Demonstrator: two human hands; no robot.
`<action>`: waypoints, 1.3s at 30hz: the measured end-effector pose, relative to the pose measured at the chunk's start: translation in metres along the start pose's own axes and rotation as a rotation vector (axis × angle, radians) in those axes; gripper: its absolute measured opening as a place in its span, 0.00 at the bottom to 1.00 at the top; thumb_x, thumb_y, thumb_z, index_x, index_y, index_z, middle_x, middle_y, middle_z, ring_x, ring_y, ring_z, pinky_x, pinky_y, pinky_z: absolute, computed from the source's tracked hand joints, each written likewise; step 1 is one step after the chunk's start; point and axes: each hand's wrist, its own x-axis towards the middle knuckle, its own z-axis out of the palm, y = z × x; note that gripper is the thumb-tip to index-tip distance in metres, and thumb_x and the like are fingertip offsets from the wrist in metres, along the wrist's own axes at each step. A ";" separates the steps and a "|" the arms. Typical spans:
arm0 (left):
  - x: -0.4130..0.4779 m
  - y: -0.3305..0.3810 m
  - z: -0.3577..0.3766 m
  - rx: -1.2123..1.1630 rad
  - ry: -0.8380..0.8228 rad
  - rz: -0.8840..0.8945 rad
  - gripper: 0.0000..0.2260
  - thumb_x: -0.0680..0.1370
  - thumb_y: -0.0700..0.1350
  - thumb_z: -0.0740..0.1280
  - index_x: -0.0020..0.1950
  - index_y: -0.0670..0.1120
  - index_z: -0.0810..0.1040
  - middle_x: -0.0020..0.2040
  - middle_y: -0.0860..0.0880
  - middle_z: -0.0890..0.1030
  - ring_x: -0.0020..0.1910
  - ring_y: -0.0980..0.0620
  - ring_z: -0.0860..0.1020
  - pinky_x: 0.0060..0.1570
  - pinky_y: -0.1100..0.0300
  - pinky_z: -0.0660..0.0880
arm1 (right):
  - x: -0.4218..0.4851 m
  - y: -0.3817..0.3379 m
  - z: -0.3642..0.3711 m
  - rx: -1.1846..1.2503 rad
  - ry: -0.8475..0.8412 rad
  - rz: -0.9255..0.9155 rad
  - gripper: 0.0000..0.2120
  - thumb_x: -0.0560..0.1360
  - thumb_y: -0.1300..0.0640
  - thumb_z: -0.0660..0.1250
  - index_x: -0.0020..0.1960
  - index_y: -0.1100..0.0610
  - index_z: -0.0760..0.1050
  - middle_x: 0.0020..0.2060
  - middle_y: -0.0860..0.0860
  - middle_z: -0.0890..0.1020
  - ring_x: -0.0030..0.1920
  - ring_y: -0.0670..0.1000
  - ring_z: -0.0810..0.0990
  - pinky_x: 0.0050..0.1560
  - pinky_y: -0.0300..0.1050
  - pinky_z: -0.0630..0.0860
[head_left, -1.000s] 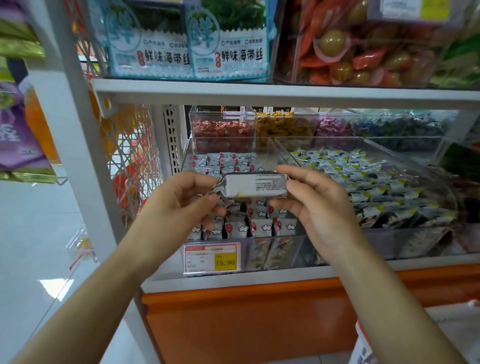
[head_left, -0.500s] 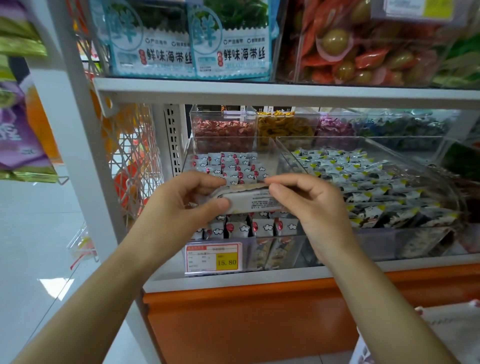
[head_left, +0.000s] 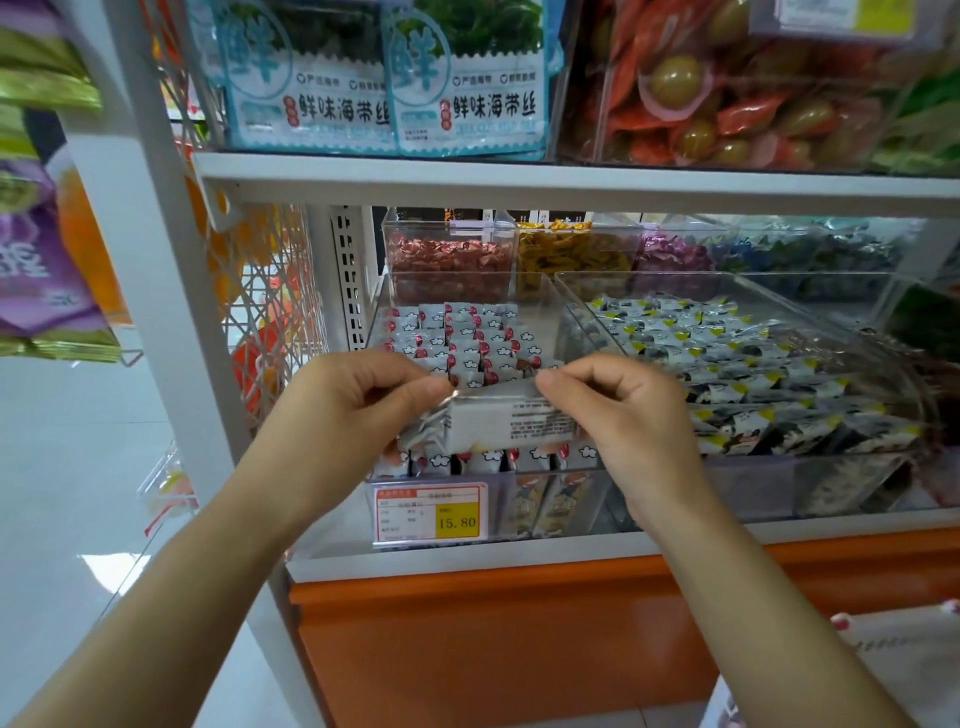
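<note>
Centre frame: wrapped snack packet (head_left: 509, 423) held level in front of the clear bin (head_left: 545, 312) of like packets on the lower shelf, printed back facing the person.

Step, as I judge it: reading the packet's label.

Left hand (head_left: 343, 415): grip closed, thumb and fingers pinching the crimped left end.

Right hand (head_left: 628, 415): grip closed, thumb and forefinger pinching the upper right edge.

Next move likely calls for one pinch released, then the packet lowered into the bin or carried off.

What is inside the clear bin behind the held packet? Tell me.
The clear bin holds rows of small white packets with red dots and clouds. The held packet, left hand and right hand cover the middle rows.
</note>
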 end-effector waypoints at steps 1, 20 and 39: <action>0.000 0.000 0.001 0.017 0.021 0.007 0.09 0.69 0.55 0.64 0.35 0.53 0.80 0.32 0.54 0.80 0.24 0.58 0.75 0.26 0.73 0.69 | 0.000 -0.001 0.001 0.041 -0.008 0.032 0.10 0.73 0.61 0.69 0.33 0.56 0.80 0.26 0.46 0.79 0.29 0.41 0.77 0.30 0.32 0.72; -0.001 0.002 0.007 -0.058 -0.057 0.014 0.07 0.73 0.48 0.66 0.49 0.58 0.78 0.42 0.57 0.81 0.37 0.65 0.78 0.31 0.75 0.71 | 0.008 -0.002 -0.017 0.421 -0.249 0.462 0.08 0.65 0.58 0.68 0.36 0.62 0.82 0.36 0.58 0.85 0.35 0.54 0.84 0.30 0.44 0.81; 0.014 -0.014 0.021 0.348 0.201 0.026 0.23 0.79 0.55 0.57 0.72 0.48 0.64 0.49 0.48 0.79 0.50 0.52 0.76 0.44 0.58 0.73 | 0.028 -0.004 0.020 0.163 -0.006 0.103 0.04 0.74 0.59 0.68 0.48 0.55 0.79 0.42 0.49 0.84 0.40 0.48 0.84 0.39 0.40 0.81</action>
